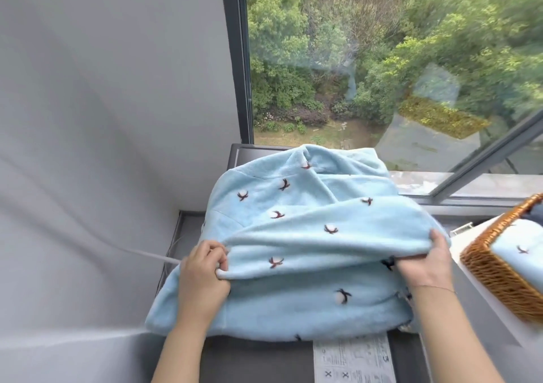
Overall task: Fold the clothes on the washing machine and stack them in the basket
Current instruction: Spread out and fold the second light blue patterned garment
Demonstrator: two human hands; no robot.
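Both hands grasp the same fold of a light blue fleece garment [296,235]: the left hand [202,277] has its fingers curled tight round the fold's left end, and the right hand [426,262] pinches the right end, thumb on top and fingers tucked beneath the cloth. A thin bracelet [432,287] crosses the right wrist. Between the two hands the fold is raised a little and stretches across the garment's middle, over the lower layer that lies flat. The fleece, dotted with small dark bird-like motifs, covers most of the dark grey washing machine top [255,359], its far end bunched up near the window frame [241,59]. A white printed label [352,359] sits on the machine's near edge, just beside the garment's hem. To the right, apart from the garment, a woven wicker basket [499,277] holds a folded piece of matching blue fleece [517,253]. A grey wall [102,103] stands on the left, and trees [367,44] show through the glass.
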